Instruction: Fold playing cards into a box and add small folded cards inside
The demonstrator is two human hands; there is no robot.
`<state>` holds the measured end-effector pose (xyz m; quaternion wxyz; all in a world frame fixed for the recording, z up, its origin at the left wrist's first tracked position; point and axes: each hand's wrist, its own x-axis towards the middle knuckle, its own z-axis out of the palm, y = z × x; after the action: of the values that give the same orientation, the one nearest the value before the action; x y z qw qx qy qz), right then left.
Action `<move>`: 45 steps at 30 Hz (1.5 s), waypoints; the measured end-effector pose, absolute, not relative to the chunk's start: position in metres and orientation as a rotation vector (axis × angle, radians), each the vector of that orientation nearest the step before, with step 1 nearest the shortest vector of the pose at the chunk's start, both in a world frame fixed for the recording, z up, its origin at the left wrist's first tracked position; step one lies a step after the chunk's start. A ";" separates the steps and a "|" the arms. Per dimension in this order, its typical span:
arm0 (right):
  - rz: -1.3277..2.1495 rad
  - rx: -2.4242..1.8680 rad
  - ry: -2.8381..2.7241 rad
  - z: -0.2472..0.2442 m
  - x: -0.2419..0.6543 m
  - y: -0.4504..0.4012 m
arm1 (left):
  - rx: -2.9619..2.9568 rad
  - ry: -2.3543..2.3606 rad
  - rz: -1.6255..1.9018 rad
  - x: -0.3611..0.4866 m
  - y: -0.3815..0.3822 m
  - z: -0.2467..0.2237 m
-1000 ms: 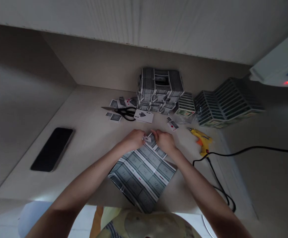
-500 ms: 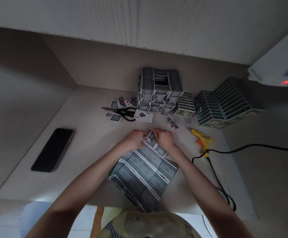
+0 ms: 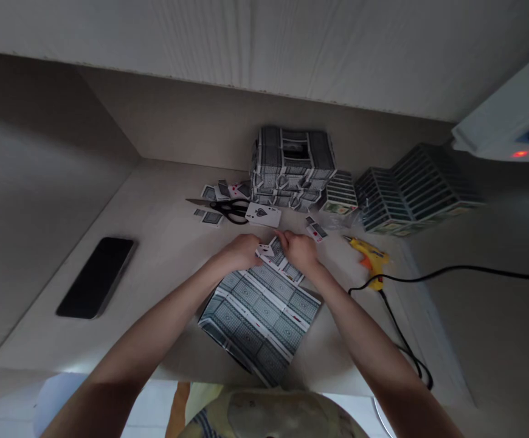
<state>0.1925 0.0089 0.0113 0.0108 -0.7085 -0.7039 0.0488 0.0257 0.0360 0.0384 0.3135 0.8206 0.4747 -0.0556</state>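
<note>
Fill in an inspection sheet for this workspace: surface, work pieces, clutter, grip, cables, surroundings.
Surface: pale tabletop, closed in at back and left.
Work pieces: card-built piece, patterned backs up, near the front edge.
Clutter: scissors, ace of spades, loose card bits, dark phone, yellow glue gun; at the back, card-built box, with striped structures to its right.
Grip: left hand and right hand closed on the piece's far end.
Cables: black cable crosses the glue gun's handle, running off right.
Surroundings: white device with red light, upper right.
</note>
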 end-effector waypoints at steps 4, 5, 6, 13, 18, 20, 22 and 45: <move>0.154 -2.212 -2.151 0.012 0.195 0.013 | 2.191 1.217 -0.125 0.026 0.037 0.037; 0.169 -2.200 -2.141 0.011 0.197 0.014 | 2.194 1.210 -0.101 0.026 0.037 0.036; 0.208 -2.175 -2.137 0.011 0.199 0.014 | 2.194 1.209 -0.074 0.026 0.036 0.034; 0.982 -1.590 -1.982 0.004 0.214 0.010 | 2.193 1.246 0.117 0.026 0.030 0.026; 1.406 -1.341 -1.643 0.001 0.218 0.009 | 2.183 1.321 0.200 0.026 0.029 0.028; 1.477 -1.312 -1.557 -0.001 0.220 0.008 | 2.163 1.344 0.208 0.026 0.029 0.030; 1.485 -1.311 -1.492 -0.004 0.221 0.007 | 2.128 1.362 0.222 0.025 0.029 0.031; 1.377 -1.377 -1.277 -0.009 0.221 0.001 | 2.177 1.359 0.097 0.030 0.034 0.041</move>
<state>0.2212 0.0014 -0.0087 0.3953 -0.5432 -0.5037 0.5430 0.0298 0.0335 0.0410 0.2827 0.8131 0.5075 0.0362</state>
